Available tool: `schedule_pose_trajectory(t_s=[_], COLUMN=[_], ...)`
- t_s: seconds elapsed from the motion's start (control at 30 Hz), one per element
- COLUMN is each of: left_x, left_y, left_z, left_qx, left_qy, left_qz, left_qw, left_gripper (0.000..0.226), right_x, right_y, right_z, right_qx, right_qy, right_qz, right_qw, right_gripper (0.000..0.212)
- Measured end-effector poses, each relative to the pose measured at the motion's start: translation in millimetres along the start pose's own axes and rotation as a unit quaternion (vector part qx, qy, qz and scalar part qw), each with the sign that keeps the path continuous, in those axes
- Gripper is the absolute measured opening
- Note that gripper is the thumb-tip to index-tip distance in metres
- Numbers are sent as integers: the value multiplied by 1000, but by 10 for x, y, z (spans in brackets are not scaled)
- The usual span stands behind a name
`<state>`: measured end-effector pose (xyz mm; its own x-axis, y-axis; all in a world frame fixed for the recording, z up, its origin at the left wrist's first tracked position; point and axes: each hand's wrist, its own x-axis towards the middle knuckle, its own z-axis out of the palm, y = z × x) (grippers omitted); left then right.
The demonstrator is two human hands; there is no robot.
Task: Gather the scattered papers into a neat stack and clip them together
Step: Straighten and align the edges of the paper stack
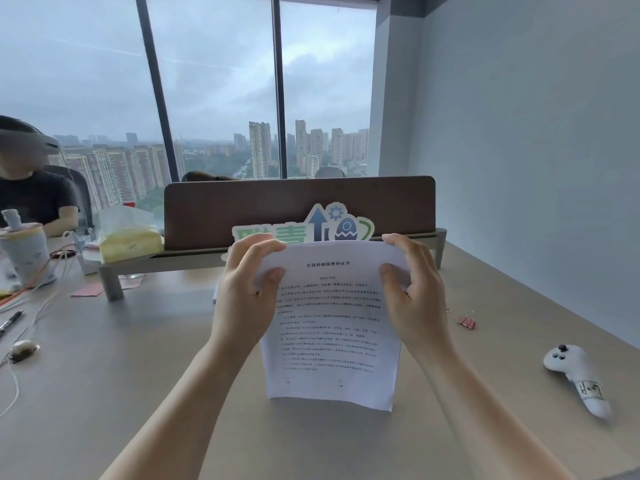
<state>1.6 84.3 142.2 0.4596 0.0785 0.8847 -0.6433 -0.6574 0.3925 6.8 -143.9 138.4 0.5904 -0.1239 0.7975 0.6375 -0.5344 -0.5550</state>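
Head view, from the left: another person sits at the far end of the table (104, 375), and near them stand one lidded cup (26, 251) and one yellow tissue pack (130, 237), pushed back by the divider, out of the working space. One black pen (10, 322) lies at the left edge among loose cables.

In the middle, the left hand (247, 299) grips the left edge of the papers (332, 341), thumb on the printed face and fingers curled over the top corner. The stack stands nearly upright with its bottom edge down on or just above the table, most likely so the sheets can be tapped level. I cannot count the sheets; they show as one block, with a hint of another sheet's edge behind the left hand.

The right hand (412, 296) mirrors the hold on the right edge, thumb in front and fingers over the top.

Further right, one pink binder clip (467, 322) lies apart from the stack, within reach for the clipping, not yet done. One white controller (575, 375) lies near the right edge.
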Motion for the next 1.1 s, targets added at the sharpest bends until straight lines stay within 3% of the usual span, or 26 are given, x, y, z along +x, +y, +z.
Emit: schedule_pose_trajectory(t_s=[0.33, 0.47, 0.57, 0.67, 0.9, 1.03, 1.1], left_x=[45, -3, -59, -107, 58, -100, -155], left_y=[52, 59, 7, 83, 311, 213, 149], left_z=[-23, -42, -28, 61, 97, 112, 134], left_qx=[-29, -159, -301, -320, -342, -306, -260], left_qy=[-12, -25, -78, -65, 22, 14, 30], left_qz=[-60, -186, -325, -370, -337, -344, -319], left_qw=[998, 969, 893, 870, 877, 888, 911], left_gripper=[42, 65, 41, 6, 3, 16, 36], right_x=[-43, -66, -125, -169, -81, -222, -223], right_y=[-27, -27, -5, 13, -199, -144, -111], right_z=[-32, -54, -30, 36, 93, 117, 97], right_qx=[34, 84, 195, 247, 237, 185, 135], right_qy=[-6, 5, -22, -38, 21, 28, 38], right_qz=[-18, 30, 114, 156, 109, 95, 67], right_qw=[999, 996, 974, 956, 965, 978, 988], right_gripper=[36, 48, 50, 22, 19, 63, 69])
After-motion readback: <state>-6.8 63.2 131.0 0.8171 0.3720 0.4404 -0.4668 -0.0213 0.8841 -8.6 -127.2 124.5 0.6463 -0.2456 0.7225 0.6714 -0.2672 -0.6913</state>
